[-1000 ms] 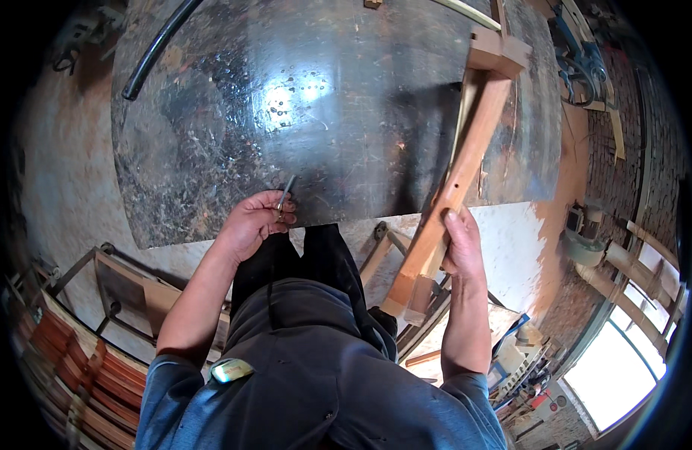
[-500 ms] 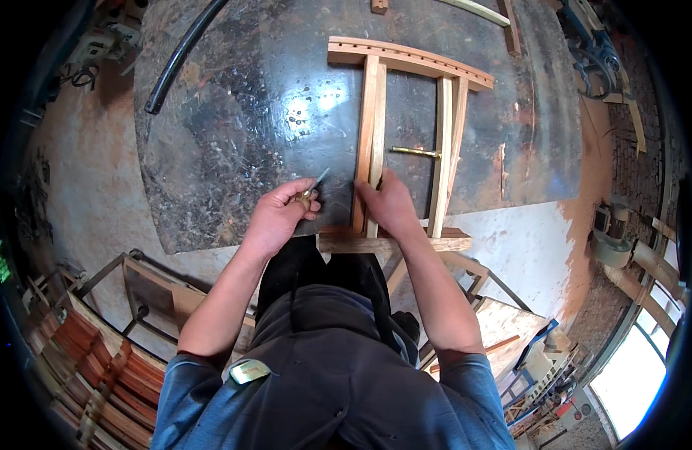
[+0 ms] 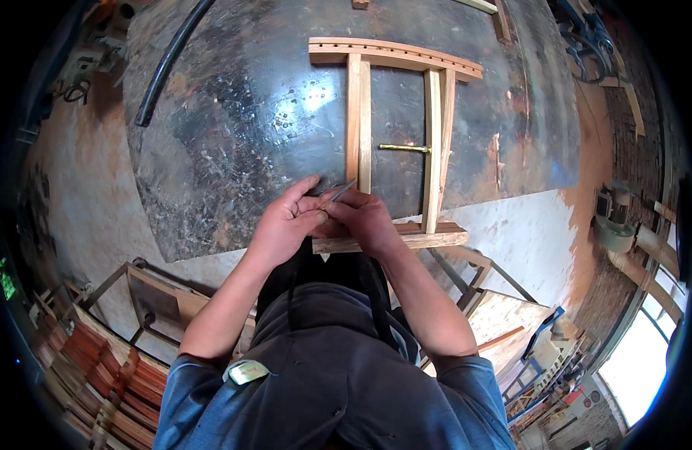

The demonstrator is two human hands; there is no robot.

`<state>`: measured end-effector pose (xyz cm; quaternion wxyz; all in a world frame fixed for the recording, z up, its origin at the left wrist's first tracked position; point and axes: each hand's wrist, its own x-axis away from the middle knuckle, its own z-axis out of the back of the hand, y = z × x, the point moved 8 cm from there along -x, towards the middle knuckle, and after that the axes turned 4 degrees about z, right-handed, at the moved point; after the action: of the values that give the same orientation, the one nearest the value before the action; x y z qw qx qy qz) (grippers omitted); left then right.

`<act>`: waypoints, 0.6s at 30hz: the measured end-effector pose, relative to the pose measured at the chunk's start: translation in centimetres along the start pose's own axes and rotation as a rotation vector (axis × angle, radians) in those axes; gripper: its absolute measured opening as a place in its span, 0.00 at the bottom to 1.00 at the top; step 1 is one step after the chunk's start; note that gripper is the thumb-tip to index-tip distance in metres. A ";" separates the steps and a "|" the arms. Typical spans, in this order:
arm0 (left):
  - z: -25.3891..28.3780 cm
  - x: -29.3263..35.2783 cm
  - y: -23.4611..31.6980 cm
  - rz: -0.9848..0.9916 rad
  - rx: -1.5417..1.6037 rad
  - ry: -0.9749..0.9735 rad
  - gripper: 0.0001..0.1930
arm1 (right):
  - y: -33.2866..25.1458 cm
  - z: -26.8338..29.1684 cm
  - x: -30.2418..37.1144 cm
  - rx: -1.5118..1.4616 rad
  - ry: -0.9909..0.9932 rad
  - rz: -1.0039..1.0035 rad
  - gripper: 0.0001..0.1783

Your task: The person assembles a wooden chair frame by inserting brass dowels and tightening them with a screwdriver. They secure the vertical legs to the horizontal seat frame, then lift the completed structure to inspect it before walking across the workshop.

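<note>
My left hand (image 3: 286,220) is closed in a pinch on a thin grey metal rod (image 3: 346,187), which points up to the right. My right hand (image 3: 370,221) meets it, fingers drawn together at the rod's lower part; the fingertips of both hands overlap and partly hide what they grip. Just beyond them lies a wooden frame (image 3: 365,124) with a far crosspiece (image 3: 395,54) that has a row of holes. From its right upright a yellowish metal bolt (image 3: 403,148) sticks out inward. The near crosspiece (image 3: 428,238) lies at the table edge.
The frame rests on a dark, stained table (image 3: 233,150). A black curved tube (image 3: 169,67) lies at its far left, wood pieces (image 3: 501,22) at the far right. Stacked timber (image 3: 98,375) stands lower left, a machine (image 3: 616,225) right.
My right hand has let go of the frame's left upright and come left to the rod. My left hand has shifted slightly right and lower. The frame appears slightly further left in view.
</note>
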<state>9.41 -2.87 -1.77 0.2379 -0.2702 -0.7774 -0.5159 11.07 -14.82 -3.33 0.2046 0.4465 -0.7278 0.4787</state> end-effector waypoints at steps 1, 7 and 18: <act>-0.3 0.0 -0.2 0.046 0.022 -0.023 0.24 | -0.5 0.3 -0.1 0.096 -0.005 0.092 0.09; -0.9 -0.4 -1.4 0.155 0.239 -0.014 0.15 | -1.2 0.7 -0.3 0.328 0.060 0.371 0.08; -0.5 -0.8 -2.0 0.155 0.135 0.040 0.09 | -1.6 2.0 0.3 0.343 0.247 0.433 0.08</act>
<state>8.76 -4.09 -3.47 0.3101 -0.3028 -0.7822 -0.4475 12.54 -16.96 -3.18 0.1063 0.2473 -0.6843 0.6777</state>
